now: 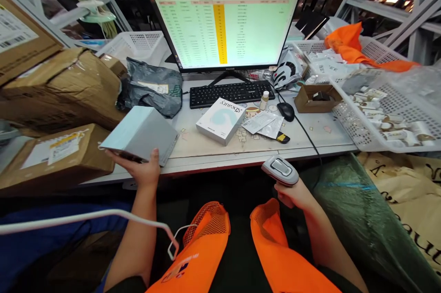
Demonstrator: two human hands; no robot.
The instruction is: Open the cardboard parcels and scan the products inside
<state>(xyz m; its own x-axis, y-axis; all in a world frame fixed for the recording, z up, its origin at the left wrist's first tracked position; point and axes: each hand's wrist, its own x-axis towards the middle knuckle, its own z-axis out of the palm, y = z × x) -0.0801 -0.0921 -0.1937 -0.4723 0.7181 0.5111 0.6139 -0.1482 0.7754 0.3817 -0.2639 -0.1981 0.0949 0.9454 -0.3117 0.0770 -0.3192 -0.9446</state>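
My left hand (143, 169) grips a pale blue box (141, 132) from below, tilted at the desk's front left edge. In my right hand (292, 194) is a grey handheld barcode scanner (280, 170), held by its handle just in front of the desk edge. On the desk between them lies a white flat box (221, 119) with "Sbeauty" lettering. To its right are white sachets (263, 122), partly over a black and yellow tool, and a small bottle (264, 100) stands behind them.
A monitor (227, 22) showing a spreadsheet stands behind a black keyboard (230, 94). A mouse (285, 111) and a small open carton (317, 98) are to the right, beside a white basket (351, 130) of small rolls. Brown cartons (58, 155) and a grey parcel bag (151, 86) crowd the left.
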